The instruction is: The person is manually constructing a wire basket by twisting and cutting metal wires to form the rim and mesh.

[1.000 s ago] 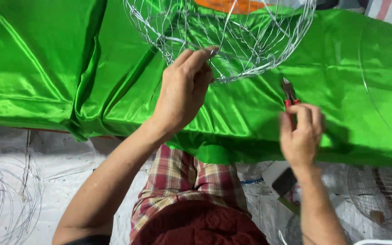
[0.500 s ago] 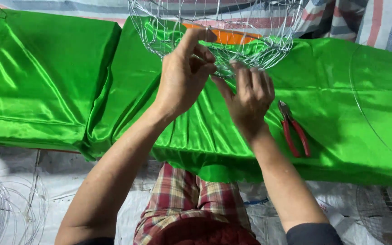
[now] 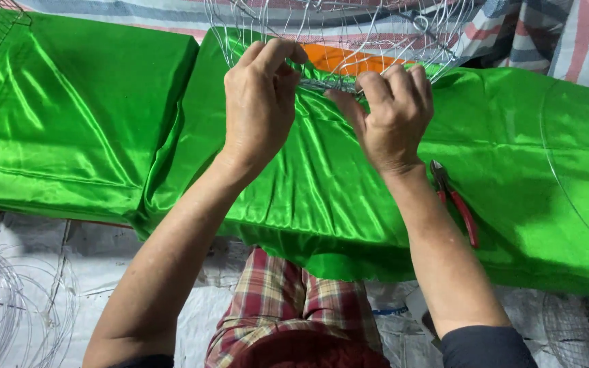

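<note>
Head view: both hands, left hand [image 3: 259, 102] and right hand [image 3: 391, 112], pinch the silver wire-mesh frame [image 3: 342, 34] at upper centre; red-handled pliers [image 3: 455, 201] lie unused on green satin cloth [image 3: 103, 116].

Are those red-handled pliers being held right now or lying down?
Lying down. The red-handled pliers rest flat on the green satin cloth beside the right forearm; both the left hand and right hand grip the wire frame.

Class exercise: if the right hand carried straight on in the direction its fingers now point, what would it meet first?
The right hand points up-left, fingertips already on the wire frame rim. Continuing, it would probably meet the left hand fingers first; depth is hard to judge.
</note>
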